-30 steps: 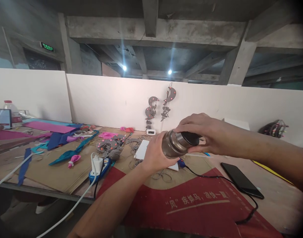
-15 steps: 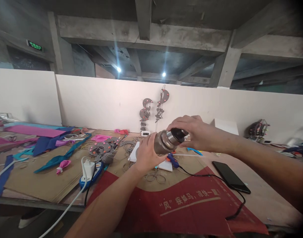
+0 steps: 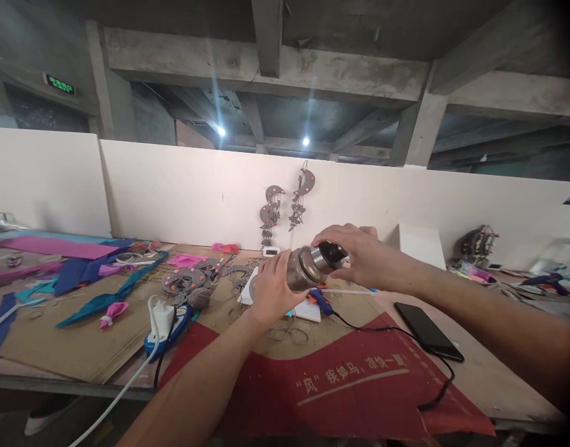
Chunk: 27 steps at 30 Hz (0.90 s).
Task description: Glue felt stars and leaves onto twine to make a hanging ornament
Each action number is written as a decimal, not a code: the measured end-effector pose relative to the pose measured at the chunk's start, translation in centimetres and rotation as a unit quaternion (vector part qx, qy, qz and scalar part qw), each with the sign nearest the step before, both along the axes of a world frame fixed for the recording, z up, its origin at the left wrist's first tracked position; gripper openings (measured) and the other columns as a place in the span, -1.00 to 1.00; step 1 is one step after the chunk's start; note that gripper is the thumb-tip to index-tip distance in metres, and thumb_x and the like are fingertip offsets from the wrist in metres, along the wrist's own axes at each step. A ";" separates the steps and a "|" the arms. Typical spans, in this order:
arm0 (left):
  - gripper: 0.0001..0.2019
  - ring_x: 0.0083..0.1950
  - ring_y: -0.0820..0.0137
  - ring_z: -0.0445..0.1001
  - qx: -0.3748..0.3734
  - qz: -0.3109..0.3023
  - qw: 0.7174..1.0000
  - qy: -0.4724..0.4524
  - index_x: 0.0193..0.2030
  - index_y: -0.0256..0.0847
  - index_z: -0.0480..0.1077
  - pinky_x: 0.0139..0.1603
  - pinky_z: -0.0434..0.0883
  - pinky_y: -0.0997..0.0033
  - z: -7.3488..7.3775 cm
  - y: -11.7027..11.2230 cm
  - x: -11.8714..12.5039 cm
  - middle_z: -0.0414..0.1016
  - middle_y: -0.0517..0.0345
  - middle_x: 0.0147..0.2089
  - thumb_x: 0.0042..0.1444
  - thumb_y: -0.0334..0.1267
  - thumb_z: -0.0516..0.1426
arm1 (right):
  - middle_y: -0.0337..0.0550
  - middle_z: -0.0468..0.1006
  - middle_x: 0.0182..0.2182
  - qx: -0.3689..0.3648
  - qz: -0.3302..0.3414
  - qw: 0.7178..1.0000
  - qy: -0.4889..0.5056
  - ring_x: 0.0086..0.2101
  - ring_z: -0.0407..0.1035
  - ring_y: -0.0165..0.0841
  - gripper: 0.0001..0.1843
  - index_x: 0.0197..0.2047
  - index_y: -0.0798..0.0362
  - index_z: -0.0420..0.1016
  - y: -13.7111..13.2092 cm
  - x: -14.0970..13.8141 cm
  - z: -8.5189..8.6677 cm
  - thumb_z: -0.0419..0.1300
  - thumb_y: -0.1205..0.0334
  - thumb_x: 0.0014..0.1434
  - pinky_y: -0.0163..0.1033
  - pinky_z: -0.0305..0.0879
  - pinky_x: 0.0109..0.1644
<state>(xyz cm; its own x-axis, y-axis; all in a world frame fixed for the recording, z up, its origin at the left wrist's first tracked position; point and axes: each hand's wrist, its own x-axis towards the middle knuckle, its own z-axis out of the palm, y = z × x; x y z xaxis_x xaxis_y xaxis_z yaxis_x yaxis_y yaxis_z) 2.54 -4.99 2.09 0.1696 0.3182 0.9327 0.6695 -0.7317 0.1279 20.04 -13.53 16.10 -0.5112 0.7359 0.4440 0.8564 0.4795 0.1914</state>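
A see-through brownish bottle [image 3: 298,271] is held tilted above the table, its top end pointing up and to the right. My left hand [image 3: 274,292] is wrapped round the bottle's body. On the black and silver cap [image 3: 330,254] my right hand [image 3: 352,251] is closed, fingers over the top and thumb below. Whether the cap is loose or seated cannot be made out. Beneath the bottle are a white board [image 3: 308,310] and a blue glue gun [image 3: 321,302], with loose grey yarn [image 3: 289,334] beside them.
A black phone [image 3: 428,331] lies at the right, and a cord crosses the red printed cardboard [image 3: 341,397]. At the left are a blue power strip [image 3: 173,329], coloured felt strips [image 3: 112,295] and grey moon pieces [image 3: 189,279]. Moon hangings [image 3: 305,183] hang on the white partition [image 3: 187,192].
The view has shifted slightly, so the scene sits a little further left. Both hands keep their grip on the bottle and cap, with the right hand a touch lower.
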 end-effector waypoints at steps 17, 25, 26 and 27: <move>-0.19 0.12 0.05 0.38 0.005 -0.005 0.999 -0.032 0.25 -0.24 0.07 0.11 0.32 0.03 0.0 0.1 0.1 0.38 -0.16 0.12 -0.09 0.02 0.27 | -0.10 0.37 0.13 0.042 0.074 0.996 0.008 0.07 0.24 -0.12 -0.55 0.09 -0.15 0.31 -0.6 -0.2 -1.1 0.18 0.23 0.11 0.03 0.12 0.03; -0.20 0.13 0.02 0.37 0.023 -0.005 1.000 0.003 0.27 -0.25 0.08 0.13 0.30 0.02 -0.3 0.1 -0.1 0.37 -0.19 0.12 -0.06 -0.02 0.27 | 0.01 0.54 -0.22 -0.011 -0.081 0.995 0.061 -0.16 0.37 -0.06 -0.44 0.07 0.01 0.37 -0.1 -0.2 -0.4 0.03 -0.20 0.18 0.13 0.20 -0.03; -0.21 0.13 0.02 0.37 0.022 -0.003 1.000 0.005 0.26 -0.25 0.08 0.12 0.30 0.02 -0.3 0.1 -0.1 0.38 -0.19 0.12 -0.06 -0.02 0.26 | -0.01 0.55 -0.27 -0.025 -0.084 0.994 0.060 -0.20 0.38 -0.08 -0.47 0.00 0.02 0.41 -0.1 -0.2 -0.4 0.02 -0.20 0.18 0.11 0.20 -0.04; -0.21 0.12 0.02 0.38 0.022 -0.002 1.000 0.005 0.26 -0.25 0.09 0.12 0.31 0.02 -0.3 0.1 0.0 0.39 -0.18 0.11 -0.06 -0.01 0.26 | -0.03 0.55 -0.25 -0.031 -0.073 0.995 0.065 -0.21 0.39 -0.11 -0.51 -0.04 0.02 0.42 -0.2 -0.1 -0.4 0.05 -0.18 0.18 0.10 0.19 -0.02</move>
<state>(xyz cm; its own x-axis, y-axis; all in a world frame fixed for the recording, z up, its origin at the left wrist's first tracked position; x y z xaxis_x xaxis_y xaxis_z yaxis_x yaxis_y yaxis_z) 2.51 -4.84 1.77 0.1793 0.2760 0.9443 0.6678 -0.7390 0.0892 19.91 -13.71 15.69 -0.3382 0.8261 0.4508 0.9332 0.3562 0.0474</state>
